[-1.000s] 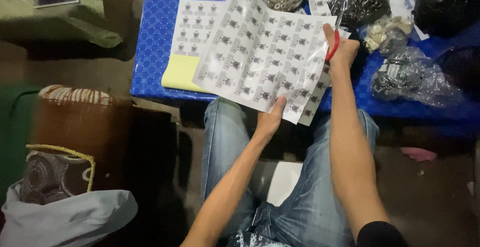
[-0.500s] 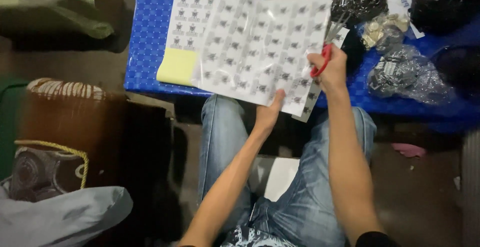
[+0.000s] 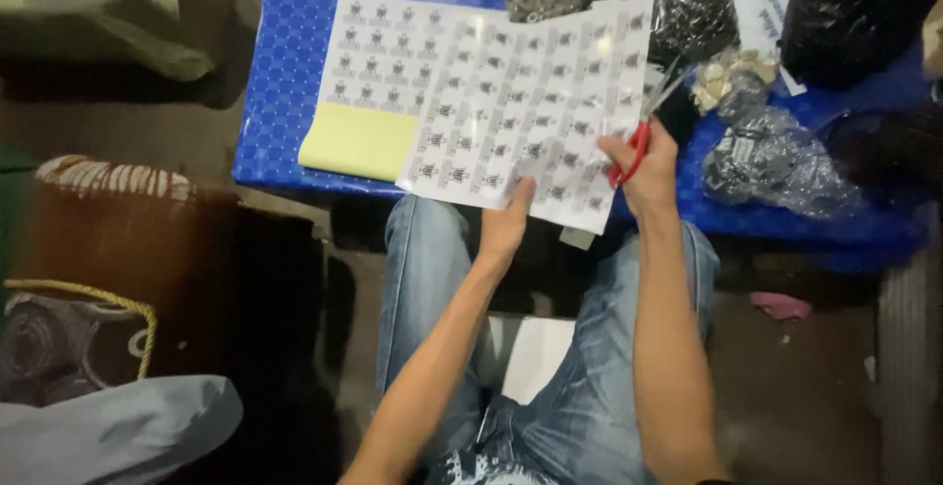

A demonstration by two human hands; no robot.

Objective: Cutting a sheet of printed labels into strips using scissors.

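Over blue table: L hand gripping label sheet, R hand clenching scissors.

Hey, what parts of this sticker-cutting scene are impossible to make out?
Head view only:
- Scissors: red handles show in the right hand, blades blurred against the sheet's edge.
- Label sheet held by the left hand: print too small.
- Second sheet on the blue table: partly covered by the held one.
- Black bag: cut off by the top edge.
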